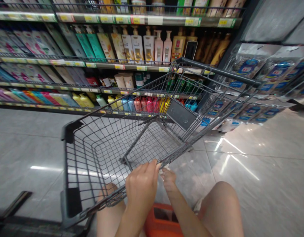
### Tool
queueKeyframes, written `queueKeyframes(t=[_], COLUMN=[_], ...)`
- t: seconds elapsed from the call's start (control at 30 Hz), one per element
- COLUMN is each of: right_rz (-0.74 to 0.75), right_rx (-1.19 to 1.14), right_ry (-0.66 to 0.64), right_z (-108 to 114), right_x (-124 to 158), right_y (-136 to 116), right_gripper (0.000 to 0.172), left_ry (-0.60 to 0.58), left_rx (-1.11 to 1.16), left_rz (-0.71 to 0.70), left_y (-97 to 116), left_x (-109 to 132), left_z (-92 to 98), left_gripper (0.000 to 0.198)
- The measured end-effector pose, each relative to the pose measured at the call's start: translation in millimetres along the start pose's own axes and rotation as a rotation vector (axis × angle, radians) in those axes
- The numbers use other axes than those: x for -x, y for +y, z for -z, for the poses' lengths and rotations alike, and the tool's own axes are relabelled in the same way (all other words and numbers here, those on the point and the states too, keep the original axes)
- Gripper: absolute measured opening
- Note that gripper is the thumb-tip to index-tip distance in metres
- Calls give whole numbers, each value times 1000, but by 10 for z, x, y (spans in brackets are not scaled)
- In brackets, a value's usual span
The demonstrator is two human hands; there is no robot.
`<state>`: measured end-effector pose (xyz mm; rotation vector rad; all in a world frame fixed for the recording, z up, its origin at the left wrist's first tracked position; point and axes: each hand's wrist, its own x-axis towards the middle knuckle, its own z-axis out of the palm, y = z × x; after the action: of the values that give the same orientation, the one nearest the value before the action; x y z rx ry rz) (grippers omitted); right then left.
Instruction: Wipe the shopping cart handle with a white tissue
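A grey wire shopping cart (97, 154) stands tilted in front of me, with its black handle bar (216, 70) up at the right. Both my hands meet at the cart's near wire rim (176, 153). My left hand (140, 186) is closed, its fingertips pinched toward a small white piece (164, 169) on the rim. My right hand (168, 177) is closed too and pinches the same white piece from the other side. What the piece is I cannot make out. My bare knees (221, 204) show below the hands.
Shelves of shampoo bottles (147, 46) and packets run along the back. Hanging packets (250, 69) fill a rack at the right. An orange object (161, 220) sits between my knees. A dark frame (13, 204) lies low at the left on the glossy tile floor (265, 158).
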<state>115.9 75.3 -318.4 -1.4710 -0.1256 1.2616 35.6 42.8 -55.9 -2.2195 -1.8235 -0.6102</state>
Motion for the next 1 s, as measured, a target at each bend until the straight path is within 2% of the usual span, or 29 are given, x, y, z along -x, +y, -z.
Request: queueKeyframes(t=[0.17, 0.43, 0.77, 1.0], right_rz=[-114, -168, -31, 67], right_rx=[-4, 62, -52, -78], right_ry=[72, 51, 101, 92], right_z=[-26, -164, -131, -159], right_x=[-63, -182, -88, -77], right_y=[-133, -297, -542, -771], right_gripper=[17, 21, 13, 16], left_ry=[-6, -49, -7, 12], left_rx=[23, 18, -33, -7], left_rz=[4, 43, 35, 26], left_y=[7, -22, 79, 65], left_x=[-57, -231, -301, -329], left_z=[-28, -71, -137, -151], left_gripper=[23, 28, 29, 33])
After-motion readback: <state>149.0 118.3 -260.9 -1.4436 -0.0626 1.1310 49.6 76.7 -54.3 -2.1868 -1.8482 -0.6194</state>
